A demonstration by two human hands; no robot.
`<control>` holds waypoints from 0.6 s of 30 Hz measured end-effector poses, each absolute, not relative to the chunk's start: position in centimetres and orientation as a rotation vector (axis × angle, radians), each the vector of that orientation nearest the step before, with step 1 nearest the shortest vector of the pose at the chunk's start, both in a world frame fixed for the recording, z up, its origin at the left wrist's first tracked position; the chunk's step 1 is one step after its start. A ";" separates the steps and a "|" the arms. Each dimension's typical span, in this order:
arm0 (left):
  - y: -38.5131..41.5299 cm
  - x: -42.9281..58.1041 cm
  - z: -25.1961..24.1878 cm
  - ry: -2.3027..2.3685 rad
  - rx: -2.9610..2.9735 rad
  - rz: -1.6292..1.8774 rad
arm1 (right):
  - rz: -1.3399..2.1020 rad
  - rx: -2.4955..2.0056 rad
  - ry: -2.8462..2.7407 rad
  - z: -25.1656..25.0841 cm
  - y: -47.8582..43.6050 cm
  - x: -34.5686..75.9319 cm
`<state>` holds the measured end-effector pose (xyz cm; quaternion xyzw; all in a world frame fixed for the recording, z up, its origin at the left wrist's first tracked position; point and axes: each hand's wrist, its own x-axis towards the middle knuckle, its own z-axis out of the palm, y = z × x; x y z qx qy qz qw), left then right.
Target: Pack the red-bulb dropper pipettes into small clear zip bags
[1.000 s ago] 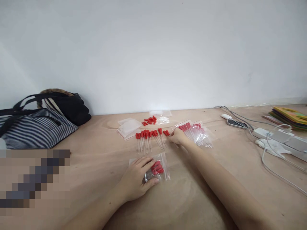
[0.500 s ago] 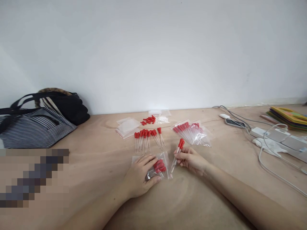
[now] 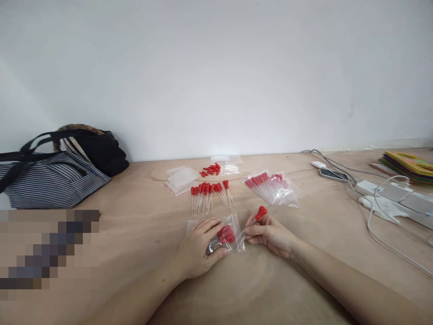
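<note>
My left hand (image 3: pixel 199 246) lies over a clear zip-lock bag (image 3: pixel 232 221), holding it against the table with fingers on top and thumb at the near edge. Red-bulbed droppers (image 3: pixel 226 234) show inside the bag; my palm hides part of them. To the right, my right hand (image 3: pixel 269 234) pinches a glass dropper with a red bulb (image 3: pixel 261 212), tilted, its tip at the bag's open right end. Whether a second dropper is in that pinch I cannot tell. Beyond the bag, several assembled droppers (image 3: pixel 206 189) lie in a row.
Loose red bulbs (image 3: pixel 212 169) and thin glass tubes (image 3: pixel 232 168) lie at the back. Flat bags (image 3: pixel 182 179) are left of them, filled bags (image 3: pixel 270 187) right. A striped bag (image 3: pixel 57 180) stands far left; a power strip (image 3: pixel 395 194) with cables is at right.
My right hand has tilted and lowered the dropper, bringing its tip toward the bag's opening. Two bulbs showed in that hand before; one shows clearly now. My left hand stays on the bag.
</note>
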<state>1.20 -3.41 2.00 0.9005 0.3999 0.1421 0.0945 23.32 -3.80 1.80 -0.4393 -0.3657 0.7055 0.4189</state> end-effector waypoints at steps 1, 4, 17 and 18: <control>-3.4 1.2 2.0 1.187 2.671 0.419 | 1.787 -1.103 -0.902 1.8 -4.0 23.1; -3.4 1.3 2.1 1.185 2.677 0.398 | 1.821 -1.087 -0.838 1.8 -4.4 22.6; -3.6 1.2 2.0 1.178 2.660 0.466 | 1.347 -1.405 -0.857 1.4 -4.0 22.5; -3.5 1.2 2.0 1.173 2.657 0.479 | 1.306 -1.428 -0.879 1.4 -4.0 22.4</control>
